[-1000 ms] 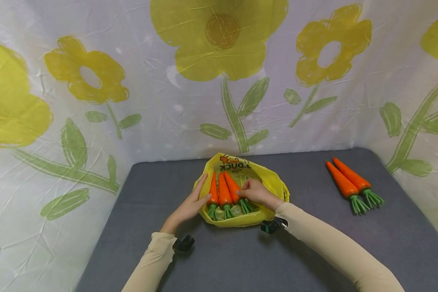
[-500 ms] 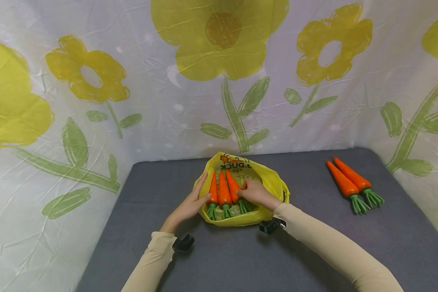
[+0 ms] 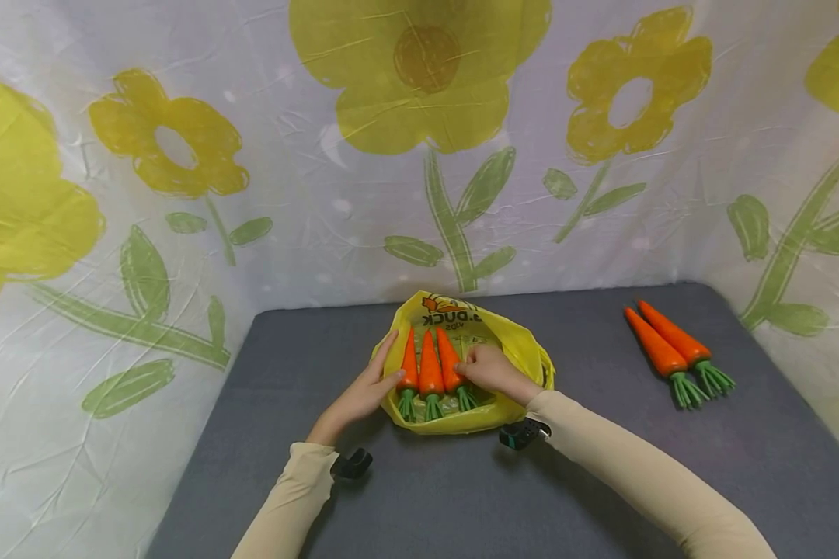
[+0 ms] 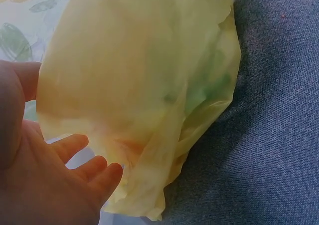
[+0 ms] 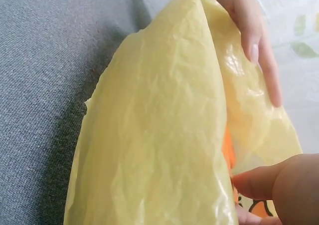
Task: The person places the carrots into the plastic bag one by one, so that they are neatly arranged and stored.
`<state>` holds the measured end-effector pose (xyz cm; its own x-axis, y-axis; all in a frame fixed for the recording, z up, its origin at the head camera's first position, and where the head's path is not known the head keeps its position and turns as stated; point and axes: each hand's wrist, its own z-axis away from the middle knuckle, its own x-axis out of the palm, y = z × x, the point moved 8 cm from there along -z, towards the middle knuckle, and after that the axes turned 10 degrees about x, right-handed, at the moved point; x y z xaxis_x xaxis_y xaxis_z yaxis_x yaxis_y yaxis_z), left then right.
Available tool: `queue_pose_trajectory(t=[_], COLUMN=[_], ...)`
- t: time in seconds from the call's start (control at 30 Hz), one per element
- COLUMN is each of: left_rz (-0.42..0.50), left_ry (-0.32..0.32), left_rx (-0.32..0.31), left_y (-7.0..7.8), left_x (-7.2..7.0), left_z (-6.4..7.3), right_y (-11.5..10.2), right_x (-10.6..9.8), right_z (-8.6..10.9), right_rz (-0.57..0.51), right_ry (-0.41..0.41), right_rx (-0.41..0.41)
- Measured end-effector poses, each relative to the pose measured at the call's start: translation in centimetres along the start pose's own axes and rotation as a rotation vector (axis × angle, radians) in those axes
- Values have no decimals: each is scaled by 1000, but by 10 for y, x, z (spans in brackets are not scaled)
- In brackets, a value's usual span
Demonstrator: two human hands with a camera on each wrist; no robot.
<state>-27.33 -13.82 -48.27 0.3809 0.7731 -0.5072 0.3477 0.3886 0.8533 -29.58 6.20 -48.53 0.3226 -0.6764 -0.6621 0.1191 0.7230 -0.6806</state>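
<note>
A yellow plastic bag [image 3: 530,349] lies with its mouth spread, and three carrots [image 3: 430,374] with green tops rest side by side inside it. My left hand [image 3: 365,388] is at the bag's left rim, thumb and index finger straight along the inside. In the left wrist view, that hand's other fingers [image 4: 79,147] stay outside the plastic, loosely bent. Reaching over the right rim, my right hand [image 3: 488,368] pinches the rightmost carrot [image 3: 448,359] near its thick end. Most of this grip is hidden behind the bag in the right wrist view, where a strip of orange shows.
Two more carrots [image 3: 666,341] lie together on the grey table [image 3: 587,466] at the right. A white cloth [image 3: 308,194] printed with yellow flowers rises behind the table and along both sides. Black cameras are strapped to both wrists.
The rightmost carrot's top has shifted slightly left under my right hand, and it lies closer to the middle carrot. My left hand has stayed in place.
</note>
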Motion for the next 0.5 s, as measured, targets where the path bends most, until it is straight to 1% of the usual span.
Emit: queue_pose_trajectory(t=[0.17, 0.37, 0.5], left_rz=[7, -5, 0], left_ry=[4, 1, 3], left_rx=[-6, -18, -19], left_y=[0, -3, -4], left_x=[0, 0, 0], left_z=[0, 0, 0], right_y=[1, 1, 3], right_x=[-1, -4, -9], right_z=[0, 1, 4], right_rz=[4, -32, -49], right_ry=[0, -9, -10], right_rx=[15, 17, 27])
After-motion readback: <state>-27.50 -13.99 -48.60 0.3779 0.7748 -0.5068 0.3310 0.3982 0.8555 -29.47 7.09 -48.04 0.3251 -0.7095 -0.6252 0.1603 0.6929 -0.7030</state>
